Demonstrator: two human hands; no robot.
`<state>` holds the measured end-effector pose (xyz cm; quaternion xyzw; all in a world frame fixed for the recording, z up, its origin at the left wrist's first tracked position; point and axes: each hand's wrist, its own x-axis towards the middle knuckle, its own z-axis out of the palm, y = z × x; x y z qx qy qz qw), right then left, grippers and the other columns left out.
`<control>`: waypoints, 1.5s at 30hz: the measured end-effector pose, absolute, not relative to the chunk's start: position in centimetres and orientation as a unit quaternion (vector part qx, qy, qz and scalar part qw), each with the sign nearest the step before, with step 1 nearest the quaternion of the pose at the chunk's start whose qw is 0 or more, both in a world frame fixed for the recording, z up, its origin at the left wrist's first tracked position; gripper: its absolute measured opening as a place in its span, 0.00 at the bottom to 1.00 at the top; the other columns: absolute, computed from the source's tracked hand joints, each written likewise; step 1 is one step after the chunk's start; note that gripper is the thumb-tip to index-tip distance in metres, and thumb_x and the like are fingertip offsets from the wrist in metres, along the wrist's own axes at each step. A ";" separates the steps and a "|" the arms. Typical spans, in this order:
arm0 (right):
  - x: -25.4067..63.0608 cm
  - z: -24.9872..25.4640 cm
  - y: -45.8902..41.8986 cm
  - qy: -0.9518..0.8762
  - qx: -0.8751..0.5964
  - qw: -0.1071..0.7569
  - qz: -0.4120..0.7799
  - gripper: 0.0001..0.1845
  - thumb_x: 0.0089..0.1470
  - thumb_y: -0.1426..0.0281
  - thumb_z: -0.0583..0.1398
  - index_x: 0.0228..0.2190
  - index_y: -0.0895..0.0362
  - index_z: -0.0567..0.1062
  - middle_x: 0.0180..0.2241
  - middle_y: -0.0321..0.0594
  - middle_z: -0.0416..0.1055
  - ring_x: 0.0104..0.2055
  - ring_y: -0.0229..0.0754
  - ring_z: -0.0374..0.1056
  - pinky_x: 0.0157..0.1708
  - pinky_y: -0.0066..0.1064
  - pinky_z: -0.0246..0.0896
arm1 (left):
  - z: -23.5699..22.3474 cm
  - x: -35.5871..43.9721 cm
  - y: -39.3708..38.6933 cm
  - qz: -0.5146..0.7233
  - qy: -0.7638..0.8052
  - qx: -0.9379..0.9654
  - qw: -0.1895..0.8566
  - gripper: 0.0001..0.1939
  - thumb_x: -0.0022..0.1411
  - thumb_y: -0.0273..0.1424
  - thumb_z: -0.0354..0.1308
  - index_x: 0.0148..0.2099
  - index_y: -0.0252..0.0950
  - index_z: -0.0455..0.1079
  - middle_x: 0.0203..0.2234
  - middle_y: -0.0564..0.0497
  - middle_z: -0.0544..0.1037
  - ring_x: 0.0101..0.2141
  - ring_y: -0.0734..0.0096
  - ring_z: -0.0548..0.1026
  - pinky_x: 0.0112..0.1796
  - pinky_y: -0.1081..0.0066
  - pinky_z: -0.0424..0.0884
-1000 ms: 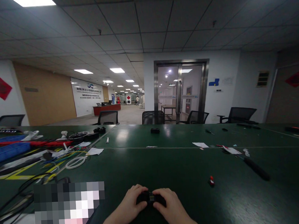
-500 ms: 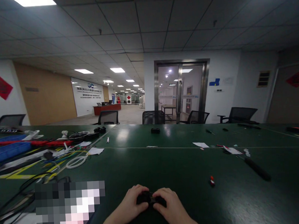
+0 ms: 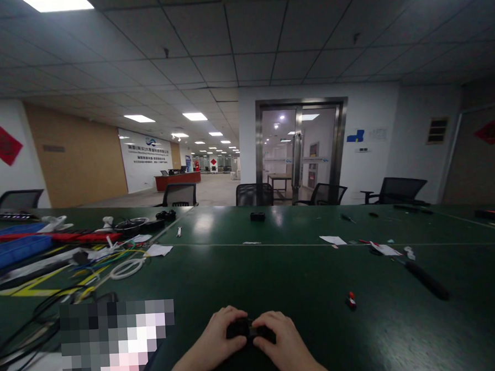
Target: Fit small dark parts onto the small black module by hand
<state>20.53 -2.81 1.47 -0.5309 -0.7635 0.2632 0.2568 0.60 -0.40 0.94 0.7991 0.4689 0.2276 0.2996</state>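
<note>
Black object (image 3: 252,330) bridges the left hand (image 3: 221,337) and right hand (image 3: 282,336), each apparently pinching one end.

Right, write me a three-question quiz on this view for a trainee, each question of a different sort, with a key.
1. True or false: the left hand and the right hand both grip black parts.
2. Which of these is nearest the right hand?
A) the white coil
B) the red-topped piece
C) the blue tray
3. Fill the gap: in the picture, the long black handle lies to the ____ of the red-topped piece.

Key: 1. True. 2. B. 3. Right.
</note>
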 end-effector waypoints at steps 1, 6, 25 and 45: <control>20.5 1.5 -2.8 -0.763 -0.531 0.256 0.265 0.11 0.49 0.67 0.59 0.37 0.46 0.74 0.42 0.32 0.70 0.47 0.43 0.63 0.48 0.36 0.53 | 0.9 0.6 -0.4 0.227 0.469 0.799 0.300 0.22 0.50 0.30 0.58 0.50 0.41 0.67 0.44 0.50 0.71 0.46 0.63 0.67 0.50 0.65 0.60; 20.4 1.3 -2.7 -0.761 -0.534 0.258 0.263 0.11 0.48 0.67 0.60 0.37 0.46 0.75 0.42 0.32 0.71 0.48 0.42 0.63 0.48 0.34 0.52 | 0.8 0.7 -0.3 0.225 0.465 0.805 0.290 0.23 0.49 0.29 0.58 0.50 0.39 0.67 0.43 0.50 0.71 0.46 0.62 0.68 0.49 0.65 0.60; 20.5 1.0 -2.6 -0.762 -0.529 0.270 0.260 0.12 0.48 0.67 0.59 0.37 0.45 0.75 0.43 0.33 0.70 0.47 0.43 0.63 0.48 0.35 0.53 | 0.6 0.7 -0.2 0.232 0.467 0.803 0.287 0.22 0.50 0.30 0.58 0.50 0.40 0.68 0.43 0.51 0.72 0.45 0.63 0.68 0.49 0.66 0.61; 20.7 0.5 -2.5 -0.723 -0.500 0.395 0.267 0.12 0.49 0.68 0.58 0.37 0.47 0.75 0.41 0.36 0.72 0.47 0.46 0.65 0.48 0.37 0.57 | 0.2 0.5 0.1 0.239 0.462 0.803 0.291 0.21 0.50 0.30 0.59 0.48 0.41 0.69 0.41 0.51 0.72 0.43 0.64 0.68 0.47 0.68 0.62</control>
